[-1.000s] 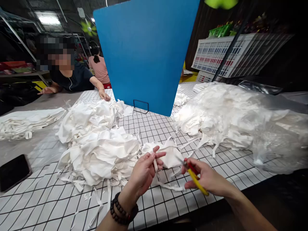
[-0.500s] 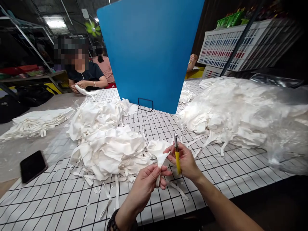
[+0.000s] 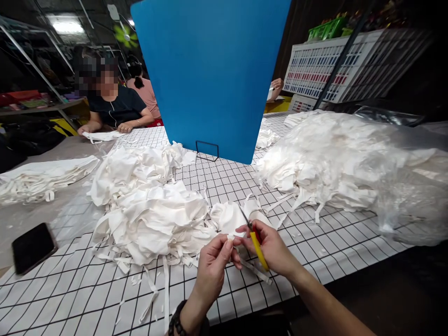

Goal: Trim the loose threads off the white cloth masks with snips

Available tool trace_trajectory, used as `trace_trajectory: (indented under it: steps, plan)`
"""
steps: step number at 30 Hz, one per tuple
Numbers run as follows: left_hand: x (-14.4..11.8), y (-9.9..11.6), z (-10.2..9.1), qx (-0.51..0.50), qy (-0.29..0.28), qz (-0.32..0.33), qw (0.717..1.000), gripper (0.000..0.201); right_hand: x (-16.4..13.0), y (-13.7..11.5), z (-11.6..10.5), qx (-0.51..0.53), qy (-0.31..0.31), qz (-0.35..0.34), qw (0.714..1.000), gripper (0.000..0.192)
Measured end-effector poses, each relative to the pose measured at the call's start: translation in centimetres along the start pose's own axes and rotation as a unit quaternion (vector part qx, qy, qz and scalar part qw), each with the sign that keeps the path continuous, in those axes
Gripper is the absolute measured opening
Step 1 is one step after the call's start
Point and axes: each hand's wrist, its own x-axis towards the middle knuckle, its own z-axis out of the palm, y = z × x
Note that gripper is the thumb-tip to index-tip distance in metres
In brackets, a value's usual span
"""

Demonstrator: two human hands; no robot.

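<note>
My left hand [image 3: 214, 262] pinches the edge of a small white fabric piece [image 3: 229, 216] that rests on the gridded table [image 3: 315, 242]. My right hand [image 3: 275, 248] holds yellow-handled thread snips [image 3: 255, 239], blades pointing up and left over the fabric, right beside my left fingertips. Loose white straps trail from the piece across the table under both hands. A big heap of similar white pieces [image 3: 150, 205] lies just left of my hands.
Another large white pile [image 3: 336, 163], partly under clear plastic, fills the right side. A blue divider board [image 3: 210, 74] stands mid-table. A black phone [image 3: 32, 246] lies at the left. A person in a dark shirt [image 3: 115, 105] sits far left handling fabric; another sits behind.
My hands dropped lower toward the table. The snips tilted from upright to slanting left. The person across the table laid their fabric flat.
</note>
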Motion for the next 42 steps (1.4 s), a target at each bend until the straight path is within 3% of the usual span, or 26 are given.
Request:
trace_trajectory:
  steps: [3, 6, 12, 25, 32, 42]
  plan:
    - [0.2, -0.2, -0.1, 0.023, 0.009, 0.021, 0.999, 0.023, -1.1, -1.4, -2.2, -0.097, 0.017, -0.001, 0.995, 0.028]
    - [0.2, -0.2, -0.2, 0.102, 0.018, 0.049, 0.993, 0.023, -2.5, -2.8, -3.5, -0.228, -0.017, -0.004, 0.973, 0.032]
    - [0.1, 0.1, 0.4, 0.184, -0.007, 0.086, 0.979, 0.021, -4.1, -3.8, -3.0, -0.375, -0.02, 0.005, 0.927, 0.033]
    - [-0.3, 0.5, 0.5, 0.214, -0.031, 0.095, 0.972, 0.025, -4.0, -4.5, -2.0, -0.423, -0.012, -0.012, 0.906, 0.034]
    - [-0.2, 0.3, 0.7, 0.159, -0.04, 0.07, 0.984, 0.021, -4.2, -4.1, -2.1, -0.44, -0.011, 0.008, 0.898, 0.031]
    - [-0.1, 0.0, 0.4, 0.156, -0.065, 0.055, 0.984, 0.022, -4.2, -3.8, -2.5, -0.454, -0.022, -0.013, 0.891, 0.034]
